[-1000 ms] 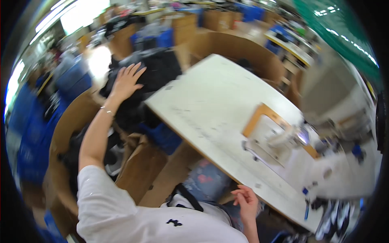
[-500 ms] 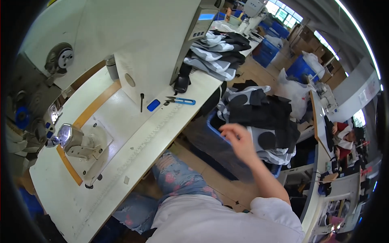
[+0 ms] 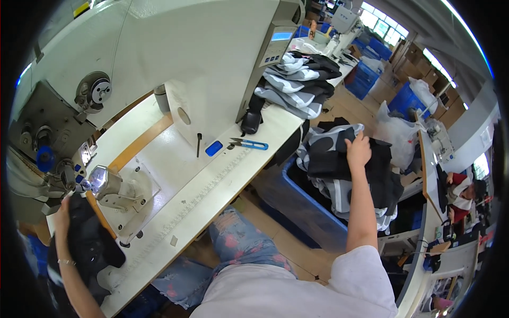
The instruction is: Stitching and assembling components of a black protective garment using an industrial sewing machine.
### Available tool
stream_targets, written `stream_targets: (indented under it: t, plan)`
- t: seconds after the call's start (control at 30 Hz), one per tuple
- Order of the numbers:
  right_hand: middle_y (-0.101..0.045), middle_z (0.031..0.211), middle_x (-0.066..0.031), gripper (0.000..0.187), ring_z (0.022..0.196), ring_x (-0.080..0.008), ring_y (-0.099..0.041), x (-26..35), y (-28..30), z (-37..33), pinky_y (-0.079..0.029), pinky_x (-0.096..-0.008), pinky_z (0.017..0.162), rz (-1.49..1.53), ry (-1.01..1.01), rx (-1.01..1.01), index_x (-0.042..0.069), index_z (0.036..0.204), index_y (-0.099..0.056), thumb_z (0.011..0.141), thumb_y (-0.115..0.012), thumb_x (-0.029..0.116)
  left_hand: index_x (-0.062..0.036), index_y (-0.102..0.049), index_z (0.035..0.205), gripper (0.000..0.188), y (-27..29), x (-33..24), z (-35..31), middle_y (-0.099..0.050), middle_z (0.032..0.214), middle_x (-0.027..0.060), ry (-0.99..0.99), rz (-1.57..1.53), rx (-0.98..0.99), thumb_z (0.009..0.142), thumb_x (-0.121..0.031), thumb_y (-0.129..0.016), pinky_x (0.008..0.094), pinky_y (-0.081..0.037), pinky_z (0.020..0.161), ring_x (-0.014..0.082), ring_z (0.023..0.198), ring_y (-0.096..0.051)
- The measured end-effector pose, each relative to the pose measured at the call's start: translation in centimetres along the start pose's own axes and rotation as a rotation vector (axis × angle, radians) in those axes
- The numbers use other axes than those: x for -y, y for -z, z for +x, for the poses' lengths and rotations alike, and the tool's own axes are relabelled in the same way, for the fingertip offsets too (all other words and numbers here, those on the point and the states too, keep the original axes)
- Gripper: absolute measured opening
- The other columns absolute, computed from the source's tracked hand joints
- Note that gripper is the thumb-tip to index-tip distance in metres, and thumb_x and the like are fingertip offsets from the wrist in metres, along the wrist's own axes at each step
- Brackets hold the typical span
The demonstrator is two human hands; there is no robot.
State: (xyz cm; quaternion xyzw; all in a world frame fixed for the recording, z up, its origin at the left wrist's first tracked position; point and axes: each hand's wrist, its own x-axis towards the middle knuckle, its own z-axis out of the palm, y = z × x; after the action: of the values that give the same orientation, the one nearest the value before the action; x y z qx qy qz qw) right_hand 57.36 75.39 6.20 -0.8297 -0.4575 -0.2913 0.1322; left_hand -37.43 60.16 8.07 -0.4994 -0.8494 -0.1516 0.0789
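At the left end of the sewing table, my left hand (image 3: 62, 214) is closed on a black fabric piece (image 3: 87, 233) that hangs partly over the table edge. Its fingertips lie close to the head of a sewing machine (image 3: 212, 50), beside the shiny metal post (image 3: 106, 183). Off to the right, my right hand (image 3: 359, 152) has its fingers bent over the far edge of a black cut piece (image 3: 328, 159), on top of a heap of black, grey and white fabric (image 3: 342, 196). That heap fills a blue bin (image 3: 313, 199); the fingertips are partly hidden in the cloth.
Blue thread snips (image 3: 249, 144), a blue oval piece (image 3: 213, 148) and a dark thin rod (image 3: 199, 145) lie on the white tabletop (image 3: 196, 206). Folded grey and black pieces (image 3: 299, 85) are stacked behind the machine. A person (image 3: 461, 193) sits farther right.
My right hand has gone from mid-air above the bin's near side to the far part of the heap. My left hand has come into view with the black fabric piece.
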Motion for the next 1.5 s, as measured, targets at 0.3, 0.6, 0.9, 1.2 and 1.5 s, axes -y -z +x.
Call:
stream_targets:
  t: [0.3,0.6,0.9,1.2,1.5]
  plan:
    - [-0.063,0.087,-0.0100,0.024,0.085,-0.0331,-0.060,-0.2,-0.1,2.4,-0.045,-0.0433,0.072,0.391,0.185,-0.167,0.006,0.091,-0.058,0.081,-0.071,0.023,-0.0015,-0.063,0.094,0.038,2.1,-10.1,-3.1,-0.064,0.088,0.0198,-0.285,0.313,-0.164,0.092,-0.038,-0.054,0.0468,-0.046,0.069,0.0406,0.079,-0.059]
    - [-0.053,0.087,-0.0051,0.016,0.077,-0.0128,-0.050,-2.8,0.6,6.5,-0.043,-0.0277,0.072,1.427,-0.250,-0.668,0.002,0.093,-0.047,0.093,-0.059,0.012,-0.0118,-0.064,0.108,0.030,2.8,-6.4,-4.5,-0.064,0.082,0.0184,-0.094,0.059,-0.214,0.093,-0.037,-0.056,0.0468,-0.044,0.063,0.0402,0.072,-0.059]
    - [-0.060,0.086,-0.0068,0.014,0.076,-0.0220,-0.060,-8.1,3.1,6.4,-0.054,-0.0377,0.068,1.351,0.106,-0.548,0.008,0.092,-0.052,0.094,-0.059,0.020,-0.0075,-0.055,0.125,0.038,2.0,-6.0,-1.5,-0.061,0.115,0.0170,-0.029,0.343,-0.046,0.094,-0.031,-0.053,0.0442,-0.033,0.100,0.0353,0.111,-0.054]
    - [-0.043,0.075,0.0037,0.020,0.061,-0.0058,-0.037,-0.7,3.4,-0.2,-0.033,-0.0190,0.057,1.420,0.029,-0.445,0.008,0.091,-0.045,0.087,-0.064,0.003,-0.0013,-0.062,0.098,0.016,5.8,-22.7,-22.9,-0.063,0.100,0.0108,-0.056,-0.705,0.165,0.083,-0.002,-0.061,0.0347,-0.046,0.087,0.0238,0.097,-0.059]
    - [-0.061,0.077,-0.0127,0.015,0.062,-0.0267,-0.061,0.7,5.5,-7.7,-0.047,-0.0314,0.057,1.127,0.564,-0.111,0.002,0.086,-0.057,0.076,-0.067,-0.004,-0.0004,-0.039,0.135,0.072,-5.9,-59.4,-29.2,-0.041,0.139,0.0214,-0.820,-1.347,0.475,0.077,-0.022,-0.074,0.0404,-0.033,0.106,0.0380,0.129,-0.038]
